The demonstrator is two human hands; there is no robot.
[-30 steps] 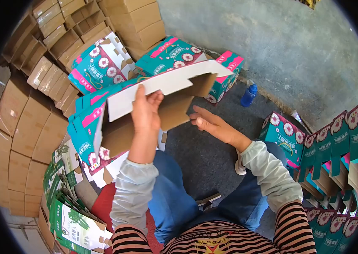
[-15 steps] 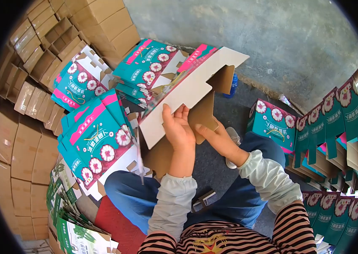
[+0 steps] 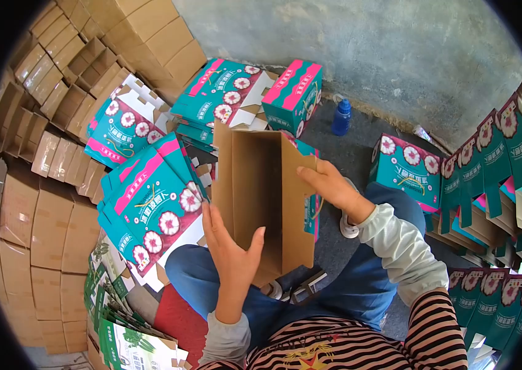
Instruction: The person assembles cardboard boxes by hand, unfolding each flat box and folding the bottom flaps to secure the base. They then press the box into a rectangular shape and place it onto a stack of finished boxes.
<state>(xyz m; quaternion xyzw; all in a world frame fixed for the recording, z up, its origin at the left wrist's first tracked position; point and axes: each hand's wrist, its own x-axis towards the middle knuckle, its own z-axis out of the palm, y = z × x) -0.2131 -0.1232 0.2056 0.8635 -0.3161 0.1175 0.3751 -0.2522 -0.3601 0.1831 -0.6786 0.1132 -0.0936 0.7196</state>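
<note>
A carton [image 3: 298, 216] stands between my hands, its brown inside facing me and teal print showing on its right outer side. My right hand [image 3: 333, 188] grips the carton's upper right edge, thumb on the brown inner face. On the left side, my left hand [image 3: 231, 253] lies against the near left wall with its fingers and thumb spread. Left of the carton lies a stack of flat teal and pink printed cartons [image 3: 150, 203]. Just behind it stands a closed teal and pink box [image 3: 290, 92].
Brown cartons [image 3: 39, 228] are piled along the left. A blue bottle [image 3: 341, 117] stands by the wall. At right are a printed box [image 3: 406, 172] and rows of teal cartons [image 3: 489, 154]. Green and white printed sheets [image 3: 131, 345] lie lower left.
The carton has turned from a tilted, partly folded shape into an open box facing me. My left hand has moved down and left to its side; my right hand has moved up to its right edge.
</note>
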